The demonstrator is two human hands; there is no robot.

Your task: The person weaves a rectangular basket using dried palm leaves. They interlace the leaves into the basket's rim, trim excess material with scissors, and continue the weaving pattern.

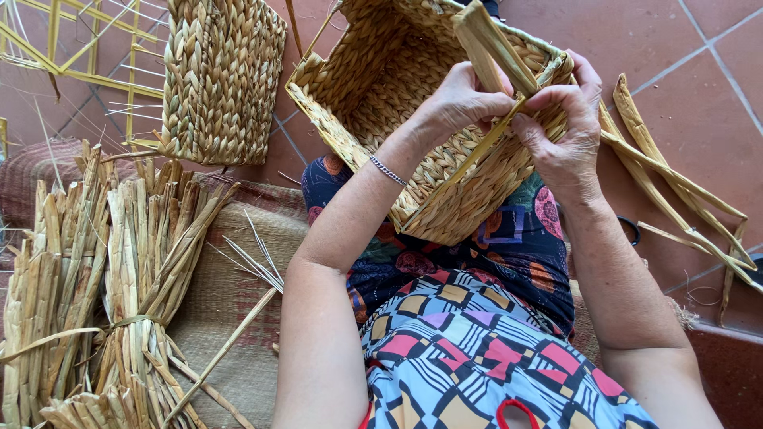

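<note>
A square woven straw basket rests tilted on my lap, its opening facing away. My left hand grips the basket's near rim and pinches a flat dried straw strand that sticks up above the rim. My right hand is closed on the same corner, holding the strand against a yellow frame rod that runs down the basket's side. A thin bracelet circles my left wrist.
Tied bundles of dried straw lie on a woven mat at the left. A finished woven panel and a yellow wire frame sit at top left. Loose strands trail over the red tile floor at right.
</note>
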